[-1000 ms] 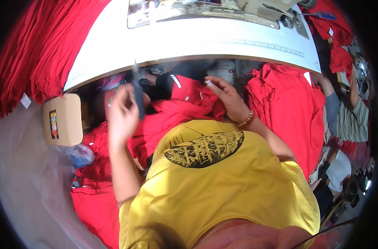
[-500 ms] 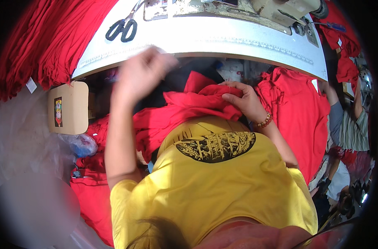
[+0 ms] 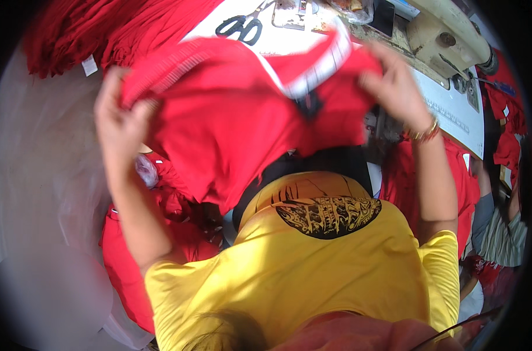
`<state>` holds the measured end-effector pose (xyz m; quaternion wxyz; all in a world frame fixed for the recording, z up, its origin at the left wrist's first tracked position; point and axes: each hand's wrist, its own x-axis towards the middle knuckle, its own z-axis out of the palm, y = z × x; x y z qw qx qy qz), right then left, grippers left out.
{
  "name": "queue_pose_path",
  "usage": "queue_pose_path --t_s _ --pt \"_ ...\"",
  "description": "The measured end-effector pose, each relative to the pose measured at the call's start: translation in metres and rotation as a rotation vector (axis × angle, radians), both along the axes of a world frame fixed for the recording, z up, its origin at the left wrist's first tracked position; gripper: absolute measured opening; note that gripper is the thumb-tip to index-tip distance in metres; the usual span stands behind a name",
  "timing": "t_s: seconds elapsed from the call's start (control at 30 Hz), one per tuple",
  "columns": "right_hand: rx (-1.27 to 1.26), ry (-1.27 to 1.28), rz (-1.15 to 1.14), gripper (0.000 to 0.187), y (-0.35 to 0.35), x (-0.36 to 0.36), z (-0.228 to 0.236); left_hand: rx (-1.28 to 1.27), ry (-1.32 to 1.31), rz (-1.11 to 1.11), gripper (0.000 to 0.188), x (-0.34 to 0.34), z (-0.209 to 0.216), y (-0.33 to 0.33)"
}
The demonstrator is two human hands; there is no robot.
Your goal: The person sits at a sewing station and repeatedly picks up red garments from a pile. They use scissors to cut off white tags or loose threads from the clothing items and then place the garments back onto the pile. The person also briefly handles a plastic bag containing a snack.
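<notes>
A red knit shirt (image 3: 213,128) with a white, dark-striped collar or placket band (image 3: 321,70) is stretched out in the air above my lap, overlapping the table's front edge. At its left side my left hand (image 3: 121,114) grips the cloth between thumb and fingers. My right hand (image 3: 394,90), a beaded bracelet on its wrist, pinches the right side near the band. Both hands and the shirt are somewhat blurred by motion. Beyond the shirt, black-handled scissors (image 3: 241,28) lie on the white table (image 3: 453,114).
A sewing machine (image 3: 453,38) stands on the table at the far right. Red garments (image 3: 120,32) are heaped at the far left, with more red cloth (image 3: 125,269) at my lower left and a red pile (image 3: 462,184) at my right. Another person's striped clothing (image 3: 505,237) shows at the right edge.
The red shirt, bunched in my lap before, is lifted and spread out. My left hand has moved left and taken hold of it; my right hand has moved up and right. The view has shifted.
</notes>
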<state>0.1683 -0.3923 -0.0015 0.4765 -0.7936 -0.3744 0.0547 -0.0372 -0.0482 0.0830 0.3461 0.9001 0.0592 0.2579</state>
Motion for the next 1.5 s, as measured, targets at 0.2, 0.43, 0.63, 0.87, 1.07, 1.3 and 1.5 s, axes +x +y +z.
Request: queue_pose_path --t_s 0.2,0.43,0.63,0.87,1.07,1.3,1.5 --pt "0.767 -0.298 0.142 0.026 0.042 0.042 0.118 0.252 -0.193 0.161 0.036 0.004 0.121 0.062" --pt "0.384 -0.269 0.196 0.022 -0.024 -0.008 0.118 0.235 -0.033 0.251 0.023 -0.112 0.101 0.013" --pt "-0.022 0.024 0.761 0.022 -0.023 -0.051 0.068 -0.271 0.376 -0.171 0.019 -0.183 -0.005 -0.034" --pt "-0.129 -0.28 -0.108 0.023 0.014 0.04 -0.033 0.296 0.72 0.152 0.058 -0.134 -0.084 -0.047" --pt "-0.348 -0.423 -0.649 0.019 0.022 0.138 -0.02 0.003 0.778 0.054 0.058 -0.118 -0.079 -0.051" --pt "-0.85 -0.409 -0.515 0.083 0.068 0.192 -0.031 -0.059 0.493 0.303 0.046 -0.172 -0.045 -0.026" --pt "-0.736 -0.423 -0.532 0.073 0.029 0.231 -0.062 0.278 0.362 0.852 0.037 -0.248 0.034 0.013"
